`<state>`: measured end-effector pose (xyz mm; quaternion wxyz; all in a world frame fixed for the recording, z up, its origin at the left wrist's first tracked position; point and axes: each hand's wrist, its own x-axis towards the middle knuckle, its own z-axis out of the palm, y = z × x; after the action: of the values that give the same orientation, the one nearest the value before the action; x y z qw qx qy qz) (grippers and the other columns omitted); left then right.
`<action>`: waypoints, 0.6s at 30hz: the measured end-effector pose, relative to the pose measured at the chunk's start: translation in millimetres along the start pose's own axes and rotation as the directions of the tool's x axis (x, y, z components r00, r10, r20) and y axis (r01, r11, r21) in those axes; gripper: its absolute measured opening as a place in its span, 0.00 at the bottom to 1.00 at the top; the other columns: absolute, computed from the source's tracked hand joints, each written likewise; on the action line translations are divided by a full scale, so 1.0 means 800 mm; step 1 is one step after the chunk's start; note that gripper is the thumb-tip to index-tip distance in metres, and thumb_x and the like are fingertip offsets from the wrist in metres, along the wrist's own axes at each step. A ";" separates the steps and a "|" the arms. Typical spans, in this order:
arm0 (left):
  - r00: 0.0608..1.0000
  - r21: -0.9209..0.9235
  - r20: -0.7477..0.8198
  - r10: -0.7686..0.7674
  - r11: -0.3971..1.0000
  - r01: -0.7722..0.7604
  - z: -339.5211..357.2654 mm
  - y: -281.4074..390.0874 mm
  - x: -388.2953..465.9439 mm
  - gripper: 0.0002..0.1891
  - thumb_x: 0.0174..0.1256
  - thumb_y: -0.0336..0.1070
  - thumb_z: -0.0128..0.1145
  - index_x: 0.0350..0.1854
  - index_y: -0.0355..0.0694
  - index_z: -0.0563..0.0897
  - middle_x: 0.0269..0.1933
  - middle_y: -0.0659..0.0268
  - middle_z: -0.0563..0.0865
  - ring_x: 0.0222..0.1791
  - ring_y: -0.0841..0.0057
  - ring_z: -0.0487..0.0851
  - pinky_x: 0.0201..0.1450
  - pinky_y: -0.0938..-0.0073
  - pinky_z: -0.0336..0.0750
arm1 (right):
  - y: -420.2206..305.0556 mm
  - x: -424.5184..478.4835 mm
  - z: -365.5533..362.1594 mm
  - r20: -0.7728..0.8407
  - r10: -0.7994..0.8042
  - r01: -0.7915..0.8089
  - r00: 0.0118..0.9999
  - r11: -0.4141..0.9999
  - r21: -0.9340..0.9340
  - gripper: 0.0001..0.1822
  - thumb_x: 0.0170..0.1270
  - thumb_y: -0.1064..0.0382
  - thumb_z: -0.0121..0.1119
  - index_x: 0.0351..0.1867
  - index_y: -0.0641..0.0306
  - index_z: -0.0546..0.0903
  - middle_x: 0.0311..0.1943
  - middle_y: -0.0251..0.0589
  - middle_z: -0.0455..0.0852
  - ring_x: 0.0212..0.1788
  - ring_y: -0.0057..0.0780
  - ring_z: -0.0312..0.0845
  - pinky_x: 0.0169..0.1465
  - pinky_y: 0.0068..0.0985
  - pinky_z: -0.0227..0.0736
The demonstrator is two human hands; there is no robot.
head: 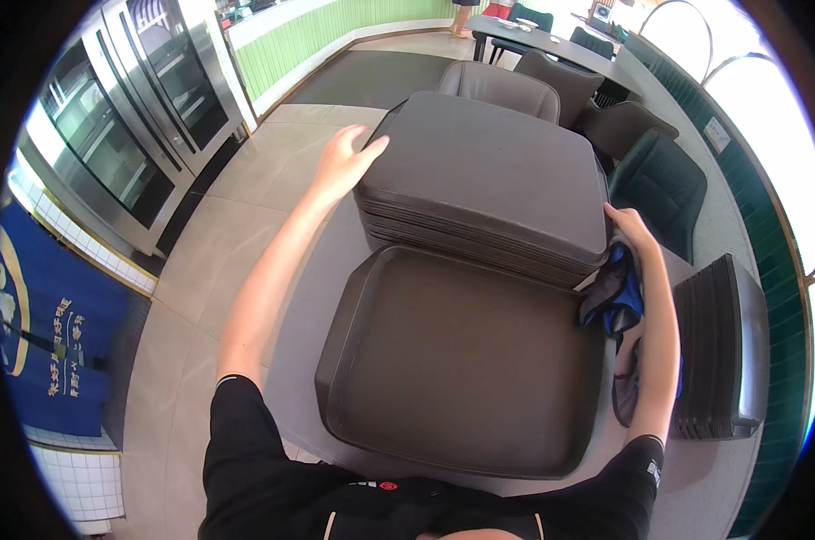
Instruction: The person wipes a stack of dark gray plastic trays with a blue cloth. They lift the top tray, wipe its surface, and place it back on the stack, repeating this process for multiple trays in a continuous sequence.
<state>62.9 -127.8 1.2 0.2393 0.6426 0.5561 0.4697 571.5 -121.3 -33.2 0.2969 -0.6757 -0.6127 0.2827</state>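
Before me on the grey table, a stack of dark brown plastic trays (481, 169) lies upside down. Closer to my body, a deep brown tray or tray stack (468, 364) faces up, its inner surface bare. My left hand (346, 160) is spread, thumb and fingers apart, at the far left corner of the upside-down stack. At that stack's right edge, my right hand (630, 223) has a fingertip against the rim. A crumpled blue and dark grey cloth (613, 290) hangs from under its fingers; more cloth lies below my right forearm.
Another tray stack (718, 351) stands on the right ledge. Brown and green chairs (660, 189) stand beyond the trays. Steel glass-door refrigerators (144, 108) and a blue curtain (56, 324) bearing writing are on the left. A person's legs (462, 17) show at the back near a table (556, 47).
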 end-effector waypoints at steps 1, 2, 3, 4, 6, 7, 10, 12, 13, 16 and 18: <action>0.993 0.051 0.004 -0.120 0.991 0.120 0.006 -0.036 0.008 0.37 0.50 0.52 0.60 0.55 0.26 0.66 0.53 0.50 0.74 0.53 0.67 0.73 0.56 0.73 0.65 | -0.003 0.011 0.016 -0.018 -0.045 0.045 0.999 0.999 0.011 0.29 0.56 0.42 0.54 0.24 0.75 0.79 0.25 0.45 0.82 0.33 0.31 0.77 0.43 0.27 0.68; 0.970 0.106 0.002 -0.242 0.965 0.240 0.012 -0.056 0.011 0.44 0.49 0.53 0.61 0.60 0.23 0.60 0.56 0.47 0.71 0.55 0.65 0.72 0.58 0.72 0.63 | -0.016 0.009 0.025 -0.038 -0.024 0.018 0.999 0.988 -0.150 0.28 0.56 0.43 0.54 0.26 0.75 0.80 0.27 0.50 0.82 0.35 0.36 0.78 0.43 0.29 0.68; 0.965 -0.002 0.029 -0.260 0.966 0.260 0.021 -0.056 0.012 0.46 0.47 0.53 0.62 0.60 0.22 0.57 0.56 0.45 0.70 0.55 0.64 0.72 0.58 0.72 0.64 | -0.037 -0.005 0.021 -0.073 -0.002 -0.021 0.997 0.951 -0.308 0.28 0.56 0.44 0.54 0.28 0.75 0.80 0.28 0.54 0.82 0.37 0.41 0.79 0.42 0.31 0.69; 0.960 -0.113 0.058 -0.273 0.954 0.278 0.029 -0.051 0.009 0.49 0.45 0.53 0.63 0.61 0.20 0.55 0.56 0.43 0.69 0.55 0.62 0.72 0.57 0.71 0.65 | -0.052 -0.015 0.015 -0.113 0.013 -0.064 0.994 0.886 -0.458 0.27 0.57 0.45 0.53 0.30 0.75 0.80 0.30 0.58 0.82 0.39 0.45 0.79 0.42 0.34 0.70; 0.950 -0.257 0.124 -0.287 0.915 0.310 0.034 -0.034 0.003 0.49 0.45 0.51 0.63 0.61 0.20 0.51 0.55 0.42 0.70 0.53 0.62 0.73 0.55 0.72 0.67 | -0.059 -0.020 0.010 -0.131 -0.021 -0.050 0.991 0.854 -0.518 0.24 0.57 0.48 0.53 0.29 0.74 0.80 0.29 0.62 0.80 0.38 0.51 0.78 0.40 0.36 0.71; 0.944 -0.275 0.150 -0.294 0.905 0.325 0.035 -0.025 0.000 0.50 0.45 0.51 0.63 0.62 0.21 0.51 0.56 0.43 0.69 0.55 0.63 0.72 0.57 0.72 0.65 | -0.059 -0.024 0.007 -0.138 -0.035 -0.047 0.990 0.835 -0.548 0.23 0.57 0.49 0.53 0.28 0.74 0.81 0.29 0.63 0.79 0.38 0.54 0.77 0.39 0.37 0.71; 0.932 -0.306 0.198 -0.302 0.884 0.352 0.034 -0.012 -0.007 0.49 0.45 0.51 0.62 0.63 0.24 0.52 0.59 0.45 0.67 0.57 0.65 0.69 0.58 0.73 0.63 | -0.047 -0.007 -0.014 0.052 0.052 -0.032 0.997 0.940 -0.339 0.24 0.56 0.50 0.56 0.25 0.77 0.80 0.17 0.43 0.79 0.22 0.28 0.74 0.32 0.30 0.69; 0.926 -0.335 0.247 -0.285 0.872 0.357 0.030 -0.009 -0.007 0.47 0.45 0.51 0.62 0.62 0.24 0.55 0.57 0.47 0.69 0.56 0.66 0.70 0.56 0.74 0.64 | -0.041 -0.005 -0.015 0.084 0.061 -0.048 0.995 0.987 -0.153 0.23 0.56 0.51 0.57 0.28 0.77 0.81 0.21 0.37 0.80 0.25 0.23 0.73 0.34 0.26 0.68; 0.923 -0.351 0.271 -0.273 0.865 0.359 0.030 -0.010 -0.006 0.46 0.46 0.51 0.62 0.62 0.24 0.56 0.57 0.48 0.70 0.55 0.67 0.70 0.56 0.74 0.64 | -0.045 -0.009 -0.015 0.070 0.051 -0.045 0.996 0.995 -0.088 0.22 0.56 0.51 0.57 0.29 0.76 0.81 0.23 0.36 0.81 0.26 0.23 0.74 0.36 0.25 0.68; 0.941 -0.430 0.161 -0.297 0.838 0.337 0.034 -0.028 0.004 0.42 0.45 0.50 0.64 0.57 0.25 0.62 0.49 0.50 0.76 0.49 0.68 0.75 0.54 0.75 0.66 | -0.068 -0.008 -0.031 -0.054 0.052 -0.044 0.997 0.989 0.140 0.18 0.56 0.53 0.57 0.36 0.70 0.82 0.33 0.38 0.83 0.33 0.21 0.76 0.44 0.20 0.67; 0.929 -0.504 0.176 -0.326 0.780 0.370 0.020 -0.054 0.009 0.35 0.47 0.49 0.62 0.53 0.28 0.69 0.47 0.54 0.78 0.47 0.70 0.76 0.54 0.74 0.66 | -0.137 -0.036 -0.037 0.065 0.107 -0.125 0.992 0.876 0.466 0.16 0.57 0.55 0.56 0.33 0.68 0.82 0.30 0.35 0.82 0.33 0.19 0.75 0.43 0.19 0.68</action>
<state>55.1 -106.4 -39.2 0.5111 0.4559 0.5040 0.5262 518.5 -143.6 69.0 0.4224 -0.6139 -0.4901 0.4522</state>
